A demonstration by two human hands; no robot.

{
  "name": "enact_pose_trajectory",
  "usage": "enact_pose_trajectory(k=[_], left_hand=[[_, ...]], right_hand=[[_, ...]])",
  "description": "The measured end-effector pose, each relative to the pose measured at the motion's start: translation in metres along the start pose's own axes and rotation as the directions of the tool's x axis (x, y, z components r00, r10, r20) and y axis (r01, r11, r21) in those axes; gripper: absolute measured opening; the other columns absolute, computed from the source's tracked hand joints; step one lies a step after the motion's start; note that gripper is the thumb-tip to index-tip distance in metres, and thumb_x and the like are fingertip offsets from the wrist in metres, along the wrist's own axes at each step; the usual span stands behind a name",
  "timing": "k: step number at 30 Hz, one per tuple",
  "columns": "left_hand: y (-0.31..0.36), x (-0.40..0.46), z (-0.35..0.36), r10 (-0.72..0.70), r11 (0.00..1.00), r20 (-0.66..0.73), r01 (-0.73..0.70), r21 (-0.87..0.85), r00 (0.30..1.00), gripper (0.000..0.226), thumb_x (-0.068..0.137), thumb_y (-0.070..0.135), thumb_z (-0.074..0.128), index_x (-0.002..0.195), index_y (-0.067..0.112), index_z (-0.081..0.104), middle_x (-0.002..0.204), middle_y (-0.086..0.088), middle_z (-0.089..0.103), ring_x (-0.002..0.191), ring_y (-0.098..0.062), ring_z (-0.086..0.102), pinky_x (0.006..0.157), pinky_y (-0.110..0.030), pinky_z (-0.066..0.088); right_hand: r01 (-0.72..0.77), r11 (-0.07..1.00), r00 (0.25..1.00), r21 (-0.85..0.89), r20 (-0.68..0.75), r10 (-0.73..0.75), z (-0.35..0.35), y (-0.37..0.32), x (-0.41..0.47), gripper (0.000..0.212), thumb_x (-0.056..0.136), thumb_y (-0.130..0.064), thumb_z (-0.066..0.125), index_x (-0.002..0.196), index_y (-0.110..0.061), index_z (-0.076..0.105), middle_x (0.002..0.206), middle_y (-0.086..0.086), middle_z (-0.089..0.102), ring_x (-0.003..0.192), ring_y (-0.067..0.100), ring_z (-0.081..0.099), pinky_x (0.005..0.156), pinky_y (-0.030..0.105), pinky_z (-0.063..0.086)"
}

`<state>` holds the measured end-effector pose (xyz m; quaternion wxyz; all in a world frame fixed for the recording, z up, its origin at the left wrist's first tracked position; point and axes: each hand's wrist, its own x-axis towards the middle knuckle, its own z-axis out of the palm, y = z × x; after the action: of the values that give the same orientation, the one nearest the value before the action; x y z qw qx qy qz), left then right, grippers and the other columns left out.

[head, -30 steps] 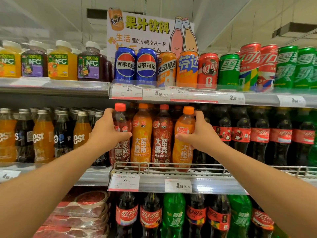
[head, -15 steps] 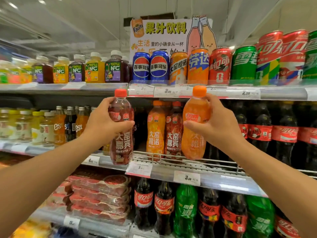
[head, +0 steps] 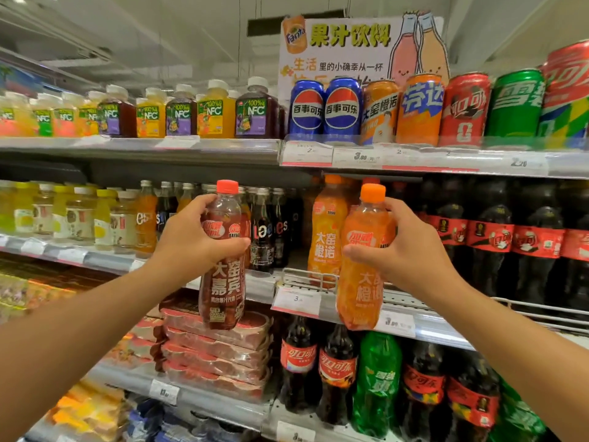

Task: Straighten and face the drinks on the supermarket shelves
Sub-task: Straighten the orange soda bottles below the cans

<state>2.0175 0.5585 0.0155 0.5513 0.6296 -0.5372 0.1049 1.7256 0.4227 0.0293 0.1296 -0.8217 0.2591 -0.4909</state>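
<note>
My left hand [head: 194, 240] grips a dark red-brown soda bottle [head: 223, 282] with a red cap, held upright in the air in front of the middle shelf. My right hand [head: 404, 250] grips an orange soda bottle [head: 360, 291] with an orange cap, also off the shelf, its label facing me. Behind them one orange bottle of the same brand [head: 326, 231] stands on the wire-fronted middle shelf [head: 306, 275], and a red cap shows beside it. The slot at the shelf's left end stands open.
Cola bottles [head: 490, 244] fill the middle shelf to the right, glass soda bottles [head: 267, 231] to the left. Cans [head: 341, 110] and NFC juice bottles [head: 213, 113] line the top shelf under a Fanta sign. Cola and green soda bottles [head: 376, 378] stand on the lower shelf.
Both hands have lifted their bottles off the middle shelf and pulled them out toward me. My view has swung left and back from the shelf.
</note>
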Motion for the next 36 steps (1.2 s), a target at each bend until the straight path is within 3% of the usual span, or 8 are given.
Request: enact_pose_trajectory(k=[7, 12, 16, 20, 24, 30, 36], left_hand=[[-0.069, 0.032, -0.025, 0.05, 0.978, 0.11, -0.026, -0.205, 0.993, 0.085, 0.057, 0.044, 0.087, 0.13, 0.032, 0.045, 0.104, 0.015, 0.063, 0.088, -0.003, 0.065, 0.069, -0.022, 0.053], [-0.1, 0.046, -0.041, 0.119, 0.957, 0.181, -0.065, -0.282, 0.976, 0.086, 0.056, 0.046, 0.086, 0.13, 0.034, 0.044, 0.103, 0.018, 0.063, 0.084, 0.005, 0.064, 0.066, -0.014, 0.049], [-0.11, 0.051, -0.044, 0.158, 0.939, 0.243, -0.069, -0.338, 0.957, 0.085, 0.056, 0.047, 0.086, 0.129, 0.033, 0.045, 0.1, 0.019, 0.064, 0.085, 0.009, 0.063, 0.058, -0.009, 0.048], [-0.114, 0.053, -0.038, 0.161, 0.922, 0.282, -0.042, -0.384, 0.946, 0.086, 0.057, 0.045, 0.087, 0.131, 0.032, 0.045, 0.104, 0.016, 0.064, 0.086, 0.001, 0.066, 0.063, -0.014, 0.052], [-0.115, 0.048, -0.033, 0.144, 0.922, 0.257, -0.034, -0.387, 0.956, 0.083, 0.056, 0.046, 0.087, 0.128, 0.036, 0.045, 0.102, 0.018, 0.062, 0.085, 0.001, 0.065, 0.059, -0.012, 0.051], [-0.117, 0.045, -0.033, 0.143, 0.923, 0.253, -0.037, -0.384, 0.957, 0.084, 0.058, 0.043, 0.088, 0.13, 0.033, 0.046, 0.105, 0.017, 0.063, 0.087, -0.001, 0.066, 0.062, -0.014, 0.053], [-0.119, 0.037, -0.034, 0.125, 0.925, 0.208, -0.038, -0.378, 0.97, 0.077, 0.054, 0.049, 0.085, 0.12, 0.043, 0.045, 0.099, 0.021, 0.063, 0.087, 0.012, 0.061, 0.055, -0.006, 0.048]], right_hand=[[-0.074, 0.992, 0.991, -0.107, -0.118, 0.062, 0.051, -0.043, 0.018, 0.059, 0.063, -0.05, 0.082, 0.113, -0.043, 0.05, 0.094, -0.022, 0.062, 0.079, -0.002, 0.063, 0.059, 0.025, 0.055], [-0.076, 0.979, 0.979, -0.187, -0.199, 0.038, 0.083, -0.081, 0.046, 0.045, 0.066, -0.044, 0.083, 0.097, -0.048, 0.05, 0.092, -0.025, 0.06, 0.08, -0.011, 0.058, 0.064, 0.014, 0.044], [-0.075, 0.953, 0.97, -0.293, -0.243, 0.002, 0.105, -0.092, 0.059, 0.056, 0.068, -0.051, 0.08, 0.11, -0.043, 0.043, 0.093, -0.028, 0.053, 0.081, -0.007, 0.055, 0.064, 0.013, 0.041], [-0.098, 0.941, 0.96, -0.324, -0.279, 0.004, 0.118, -0.086, 0.07, 0.063, 0.07, -0.053, 0.078, 0.118, -0.043, 0.04, 0.095, -0.031, 0.049, 0.083, -0.002, 0.053, 0.071, 0.021, 0.044], [-0.122, 0.943, 0.948, -0.308, -0.318, 0.018, 0.131, -0.075, 0.076, 0.078, 0.072, -0.053, 0.077, 0.137, -0.034, 0.039, 0.115, -0.02, 0.052, 0.101, 0.005, 0.052, 0.081, 0.026, 0.048], [-0.099, 0.95, 0.958, -0.297, -0.287, 0.01, 0.141, -0.065, 0.086, 0.081, 0.073, -0.051, 0.078, 0.14, -0.033, 0.038, 0.126, -0.012, 0.055, 0.107, 0.006, 0.052, 0.082, 0.023, 0.047], [-0.108, 0.951, 0.96, -0.288, -0.28, 0.024, 0.151, -0.058, 0.095, 0.074, 0.072, -0.051, 0.079, 0.134, -0.035, 0.041, 0.115, -0.02, 0.05, 0.103, 0.004, 0.05, 0.082, 0.025, 0.048]])
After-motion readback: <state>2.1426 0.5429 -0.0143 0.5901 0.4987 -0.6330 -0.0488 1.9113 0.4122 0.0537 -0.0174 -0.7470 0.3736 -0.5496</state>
